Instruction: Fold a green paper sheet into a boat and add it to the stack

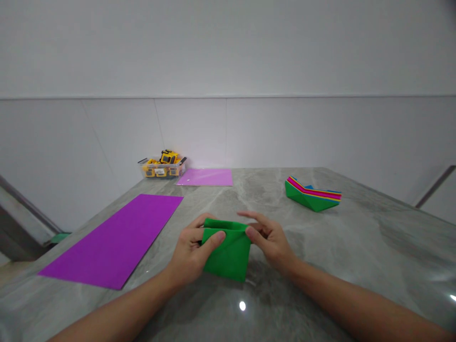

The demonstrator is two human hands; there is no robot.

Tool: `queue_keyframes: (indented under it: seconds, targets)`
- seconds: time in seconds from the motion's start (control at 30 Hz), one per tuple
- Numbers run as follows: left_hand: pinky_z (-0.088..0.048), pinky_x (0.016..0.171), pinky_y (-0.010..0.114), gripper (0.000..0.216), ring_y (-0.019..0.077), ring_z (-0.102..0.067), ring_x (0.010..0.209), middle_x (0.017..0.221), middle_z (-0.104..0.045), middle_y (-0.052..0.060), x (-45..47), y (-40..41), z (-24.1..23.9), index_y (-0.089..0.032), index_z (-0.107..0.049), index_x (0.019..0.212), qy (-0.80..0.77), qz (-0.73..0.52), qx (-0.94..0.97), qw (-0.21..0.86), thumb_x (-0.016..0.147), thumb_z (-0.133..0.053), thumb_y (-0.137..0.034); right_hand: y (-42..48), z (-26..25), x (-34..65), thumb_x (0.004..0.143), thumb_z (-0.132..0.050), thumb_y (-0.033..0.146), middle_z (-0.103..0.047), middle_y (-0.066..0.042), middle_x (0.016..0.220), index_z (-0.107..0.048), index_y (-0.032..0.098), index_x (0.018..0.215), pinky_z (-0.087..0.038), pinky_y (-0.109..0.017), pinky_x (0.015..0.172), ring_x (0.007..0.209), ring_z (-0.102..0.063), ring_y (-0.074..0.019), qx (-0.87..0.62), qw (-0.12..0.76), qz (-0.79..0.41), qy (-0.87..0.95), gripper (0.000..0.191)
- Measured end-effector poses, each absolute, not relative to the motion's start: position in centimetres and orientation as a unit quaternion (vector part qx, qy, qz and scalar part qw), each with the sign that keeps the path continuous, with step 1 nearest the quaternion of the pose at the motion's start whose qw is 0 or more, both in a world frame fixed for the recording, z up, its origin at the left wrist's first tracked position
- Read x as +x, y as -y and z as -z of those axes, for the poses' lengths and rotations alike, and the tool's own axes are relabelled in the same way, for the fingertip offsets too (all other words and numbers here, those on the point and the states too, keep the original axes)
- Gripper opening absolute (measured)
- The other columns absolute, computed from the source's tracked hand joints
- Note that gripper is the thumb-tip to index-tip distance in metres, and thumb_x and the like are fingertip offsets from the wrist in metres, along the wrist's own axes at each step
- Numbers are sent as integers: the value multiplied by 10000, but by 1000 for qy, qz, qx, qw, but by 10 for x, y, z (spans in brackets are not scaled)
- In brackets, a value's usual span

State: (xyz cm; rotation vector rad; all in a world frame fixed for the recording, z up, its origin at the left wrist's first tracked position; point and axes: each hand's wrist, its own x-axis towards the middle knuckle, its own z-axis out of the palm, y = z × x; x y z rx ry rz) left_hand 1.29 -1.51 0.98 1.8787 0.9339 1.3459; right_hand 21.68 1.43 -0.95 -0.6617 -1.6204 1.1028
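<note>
Left hand (190, 254) and right hand (270, 240), fingers closed on the upper corners of a folded green paper sheet (228, 261), which rests midway across the grey marble surface (356, 247). A flat purple paper sheet (114, 240) lies toward the left edge; nested multicoloured folded paper boats (313, 195) sit toward the right edge.

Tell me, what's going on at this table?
A person grips a folded green paper with both hands: the left hand pinches its upper left corner and the right hand its upper right edge. It sits low over the grey marble table. To the right rests a stack of folded paper boats. To the left lie a large purple sheet, a smaller purple sheet and a clear box of yellow toy vehicles.
</note>
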Motion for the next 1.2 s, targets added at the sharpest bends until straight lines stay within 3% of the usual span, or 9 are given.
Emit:
queue_keyframes:
  seconds: [0.07, 0.2, 0.53, 0.73, 0.9, 1.0, 1.2]
  targets:
    - [-466, 641, 271, 372, 171, -577, 759, 824, -582, 55, 13, 15, -10, -161, -672, 593, -358, -510, 721, 304, 909, -607, -346, -16, 11, 217, 815, -667, 552, -658, -16, 666, -737, 180, 987, -491, -247, 568, 616, -596, -143, -282, 508, -481, 656, 416]
    - [-478, 678, 290, 297, 187, -594, 791, 837, -600, 65, 14, 17, -10, -169, -739, 695, -341, -496, 745, 286, 911, -607, -324, -15, 13, 218, 795, -681, 571, -715, -49, 764, -758, 186, 892, -516, -269, 608, 683, -637, -173, -289, 480, -463, 687, 405]
    - [-472, 628, 262, 313, 164, -602, 738, 799, -613, 54, 13, 16, -9, -161, -713, 627, -349, -507, 737, 278, 898, -627, -292, -9, 7, 222, 972, -415, 516, -542, -2, 585, -661, 171, 701, -370, -241, 515, 548, -486, -128, -297, 460, -318, 774, 503]
    - [-489, 651, 277, 177, 171, -602, 743, 787, -612, 41, 15, 17, -10, -192, -764, 724, -368, -494, 749, 245, 853, -686, -285, -8, 7, 223, 987, -407, 444, -599, -8, 608, -704, 173, 807, -390, -240, 530, 552, -526, -130, -293, 451, -267, 800, 440]
    - [-485, 655, 299, 80, 190, -582, 773, 806, -598, 54, 15, 16, -5, -210, -792, 807, -334, -501, 778, 178, 819, -732, -262, -8, 10, 221, 917, -549, 479, -684, -34, 724, -721, 164, 961, -446, -237, 561, 613, -587, -144, -281, 446, -325, 785, 361]
    - [-482, 649, 301, 101, 194, -573, 790, 849, -590, 67, 15, 17, -2, -223, -800, 892, -315, -495, 799, 135, 819, -736, -252, -8, 9, 220, 862, -634, 481, -662, -19, 679, -719, 155, 900, -439, -231, 553, 587, -564, -134, -278, 448, -335, 780, 339]
    - [-489, 669, 317, 156, 207, -566, 824, 888, -579, 81, 14, 18, -5, -227, -794, 973, -312, -462, 821, 121, 859, -692, -258, -6, 2, 222, 896, -607, 429, -612, 4, 617, -703, 164, 760, -400, -219, 532, 544, -506, -109, -257, 457, -289, 801, 313]
